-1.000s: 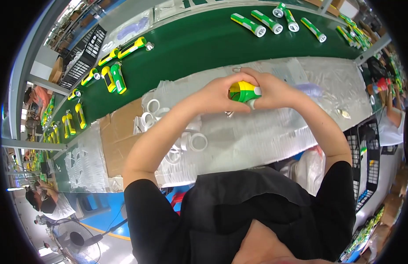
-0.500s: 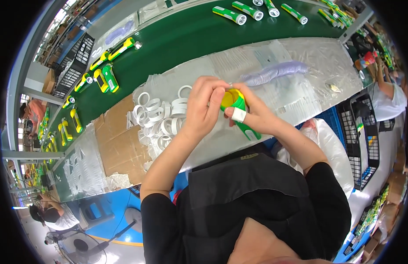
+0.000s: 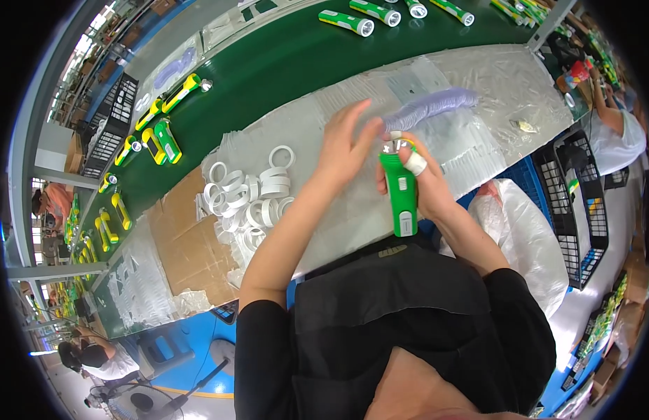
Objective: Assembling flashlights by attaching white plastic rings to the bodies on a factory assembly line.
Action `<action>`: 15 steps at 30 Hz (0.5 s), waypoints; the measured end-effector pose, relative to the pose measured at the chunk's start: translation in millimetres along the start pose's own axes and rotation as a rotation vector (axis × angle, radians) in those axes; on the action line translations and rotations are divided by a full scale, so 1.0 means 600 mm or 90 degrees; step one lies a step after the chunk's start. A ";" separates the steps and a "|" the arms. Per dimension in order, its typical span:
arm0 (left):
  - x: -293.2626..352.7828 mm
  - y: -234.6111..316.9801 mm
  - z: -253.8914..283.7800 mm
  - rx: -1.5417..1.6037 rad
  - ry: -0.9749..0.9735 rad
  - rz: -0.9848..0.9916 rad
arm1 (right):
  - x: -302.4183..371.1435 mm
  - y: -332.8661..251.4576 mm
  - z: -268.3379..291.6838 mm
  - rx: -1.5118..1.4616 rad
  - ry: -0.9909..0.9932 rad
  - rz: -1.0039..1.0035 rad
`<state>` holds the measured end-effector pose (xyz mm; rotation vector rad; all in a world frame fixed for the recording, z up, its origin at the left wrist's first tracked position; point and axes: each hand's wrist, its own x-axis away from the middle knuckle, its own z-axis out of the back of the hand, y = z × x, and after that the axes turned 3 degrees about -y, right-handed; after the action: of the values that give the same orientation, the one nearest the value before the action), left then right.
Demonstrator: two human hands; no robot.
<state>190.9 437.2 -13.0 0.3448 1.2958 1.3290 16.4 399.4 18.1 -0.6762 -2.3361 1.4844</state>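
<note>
A green flashlight body [image 3: 401, 197] is upright in my right hand [image 3: 430, 187], whose thumb wears a white wrap. Its switch side faces up, and at its head end I see small silvery parts and a bit of yellow rim. Just left of that end, my left hand [image 3: 347, 143] is raised with its thumb and fingers apart, and nothing shows in it. A pile of white plastic rings [image 3: 275, 184] lies left of my hands. Beyond them stretches a row of thin clear lens discs [image 3: 436, 106].
Finished-looking flashlights [image 3: 347, 22] lie on the green conveyor belt [image 3: 268, 84], with yellow and green ones [image 3: 168, 140] at the left. Cardboard [image 3: 188, 234] covers part of the bench. At the right are a white sack [image 3: 524, 238] and black crates [image 3: 569, 210]. Other people work at both sides.
My left hand has come off the flashlight and opened. In my right hand the flashlight has turned from slanted to upright, its switch side now showing. The whole view has shifted slightly.
</note>
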 end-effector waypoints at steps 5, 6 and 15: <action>-0.025 -0.074 -0.022 -0.330 -0.081 -0.027 | 0.013 -0.011 0.027 0.014 0.014 0.002; -0.027 -0.082 -0.020 -0.328 -0.098 -0.043 | 0.013 -0.012 0.027 0.013 0.015 0.003; 0.009 0.058 0.042 -0.085 -0.064 -0.080 | 0.001 -0.012 0.008 0.026 -0.048 0.015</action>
<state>192.7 464.1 20.8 0.2300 1.1210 1.2682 11.9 393.3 22.8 -0.6497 -2.3542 1.5895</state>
